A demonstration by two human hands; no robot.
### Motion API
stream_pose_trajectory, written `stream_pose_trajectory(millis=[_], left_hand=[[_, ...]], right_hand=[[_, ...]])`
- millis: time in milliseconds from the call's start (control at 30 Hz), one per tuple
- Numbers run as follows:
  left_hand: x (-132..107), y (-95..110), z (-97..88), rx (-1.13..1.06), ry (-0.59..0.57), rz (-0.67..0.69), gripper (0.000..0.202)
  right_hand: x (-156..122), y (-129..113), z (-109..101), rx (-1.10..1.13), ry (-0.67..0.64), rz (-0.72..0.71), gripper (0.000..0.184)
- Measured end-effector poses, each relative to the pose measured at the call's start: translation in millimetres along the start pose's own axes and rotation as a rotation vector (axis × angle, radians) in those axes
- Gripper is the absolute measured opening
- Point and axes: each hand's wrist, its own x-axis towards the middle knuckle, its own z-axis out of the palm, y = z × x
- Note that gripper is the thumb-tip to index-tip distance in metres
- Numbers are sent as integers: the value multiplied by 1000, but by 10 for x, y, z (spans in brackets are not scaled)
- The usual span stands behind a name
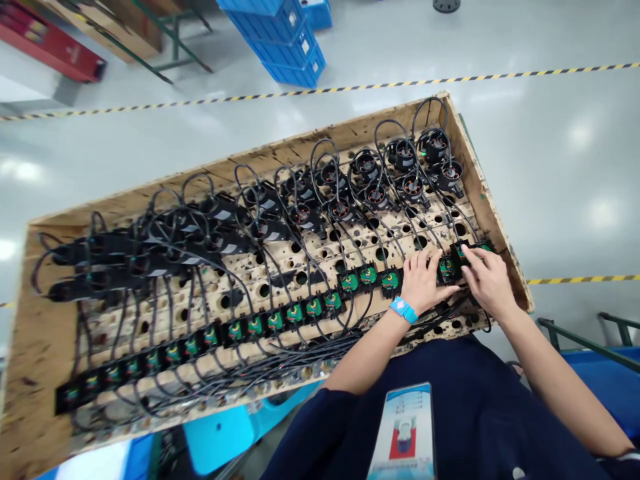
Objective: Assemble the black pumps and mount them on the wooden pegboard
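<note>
My left hand, with a blue band on the wrist, lies over the row of black housings. Its fingers are stretched out, and the thumb points right toward a black housing with a green circuit board. My right hand is at the row's right end. Its thumb and index finger bend around the edge of another black housing, partly hidden by the fingers. Left of my hands, a similar housing shows its green board and coloured wires. Black cables run beneath my wrists.
A long wooden tray with a hole-filled board holds everything. Round black motor-like units with looped cables line its far side. Beyond are stacked blue crates and yellow-black floor tape. A blue stool stands below the tray's near edge.
</note>
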Motion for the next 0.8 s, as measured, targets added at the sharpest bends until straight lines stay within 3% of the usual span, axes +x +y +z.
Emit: stream_pose_trajectory(millis=[67,133,300,367,467,800], left_hand=[[73,51,-22,-38,37,63,78],[171,107,-9,-66,25,130,63],[344,170,145,-138,24,120,42],[354,160,193,-176,41,100,40],[343,151,216,-204,56,84,38],[345,178,272,-276,72,21,40]], right_hand=[[-136,85,-79,13,80,72,37],[-246,151,-111,-51,75,126,34],[-200,165,-58,-203,-150,102,30],[-138,146,-49,-222,-209,110,23],[-121,141,-70,-206,-181,140,19],[-98,178,-209,-318,-233,4,21]])
